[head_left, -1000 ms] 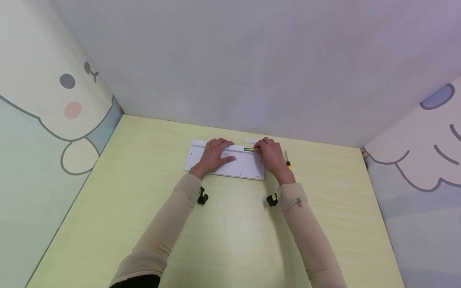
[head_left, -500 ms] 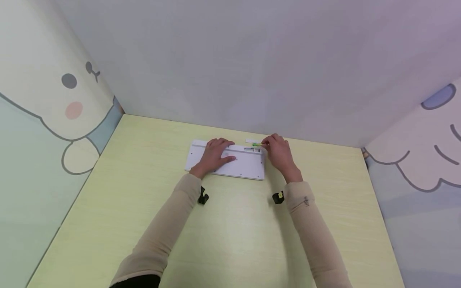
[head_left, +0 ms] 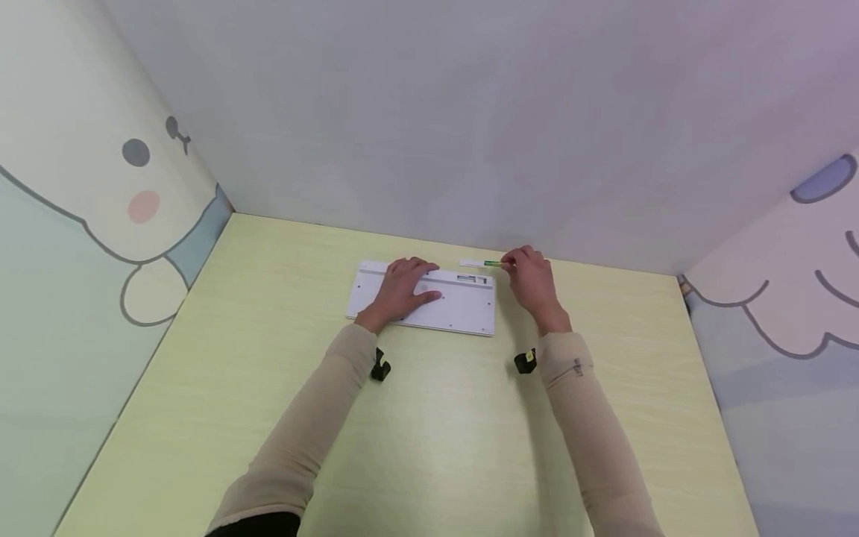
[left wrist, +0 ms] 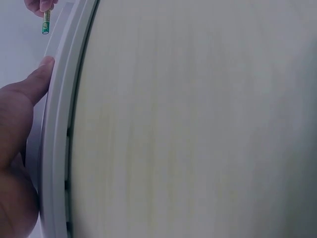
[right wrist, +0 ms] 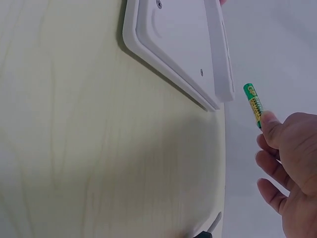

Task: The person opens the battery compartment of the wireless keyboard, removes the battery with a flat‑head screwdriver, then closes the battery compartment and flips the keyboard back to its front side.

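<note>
1. One wide pale wall (head_left: 436, 134) stands behind the work.
2. Pale yellow table (head_left: 429, 447) spreads below, up to the foot of this wall.
3. Two beige sleeves (head_left: 295, 425) reach forward over it, with a black piece (head_left: 526, 362) near the right wrist.
4. White flat device (head_left: 463, 309) lies on the table not far from the wall, its screwed side upward.
5. Left hand (head_left: 400, 291) rests upon the middle-left part of the device; its thumb stands wide from the other fingers.
6. Right hand (head_left: 533, 283) is raised near the far right corner of the device; its thumb and a finger pinch a battery (right wrist: 253, 101), other fingers are loosely bent.
7. White strip (head_left: 472, 262) lies behind the device, close to the wall.
8. Narrow opening (head_left: 466, 278) shows in the device's far right part.
9. Green-and-yellow, the battery is in the air, apart from the device. In the head view its free end meets the strip's right end; I cannot tell if they touch.
</note>
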Demonstrator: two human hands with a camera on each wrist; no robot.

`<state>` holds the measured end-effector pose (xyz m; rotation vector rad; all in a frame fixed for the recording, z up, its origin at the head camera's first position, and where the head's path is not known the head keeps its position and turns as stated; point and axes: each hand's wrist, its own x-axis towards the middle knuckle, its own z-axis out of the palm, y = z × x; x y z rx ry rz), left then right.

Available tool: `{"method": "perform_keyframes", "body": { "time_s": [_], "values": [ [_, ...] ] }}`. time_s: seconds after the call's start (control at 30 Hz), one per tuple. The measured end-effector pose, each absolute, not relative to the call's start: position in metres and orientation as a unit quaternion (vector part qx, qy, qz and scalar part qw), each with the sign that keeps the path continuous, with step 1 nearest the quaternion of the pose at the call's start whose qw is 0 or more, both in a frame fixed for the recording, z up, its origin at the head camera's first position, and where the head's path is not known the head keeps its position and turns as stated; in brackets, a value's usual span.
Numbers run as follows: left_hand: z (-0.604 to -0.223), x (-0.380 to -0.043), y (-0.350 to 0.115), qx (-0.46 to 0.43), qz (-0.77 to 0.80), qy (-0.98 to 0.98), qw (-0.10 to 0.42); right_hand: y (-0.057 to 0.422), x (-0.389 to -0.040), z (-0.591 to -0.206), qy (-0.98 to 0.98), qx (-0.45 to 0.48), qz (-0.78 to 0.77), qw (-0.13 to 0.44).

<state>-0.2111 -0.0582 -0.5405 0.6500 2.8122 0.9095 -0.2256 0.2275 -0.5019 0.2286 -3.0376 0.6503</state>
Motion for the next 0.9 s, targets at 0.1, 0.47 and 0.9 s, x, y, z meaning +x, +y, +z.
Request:
{"method": "perform_keyframes", "body": {
  "time_s": [0.1, 0.47, 0.9],
  "values": [
    [-0.541, -0.211, -0.058, 0.213, 0.298, 0.929, 0.059, 0.229, -0.228, -0.503, -0.976, 0.068, 0.206, 0.006],
    [-0.542, -0.211, -0.057, 0.213, 0.300, 0.928, 0.056, 0.233, -0.232, -0.508, -0.979, 0.041, 0.201, -0.012],
    [-0.549, -0.211, -0.055, 0.213, 0.300, 0.928, 0.056, 0.243, -0.235, -0.520, -0.984, 0.036, 0.171, -0.027]
  ]
}}
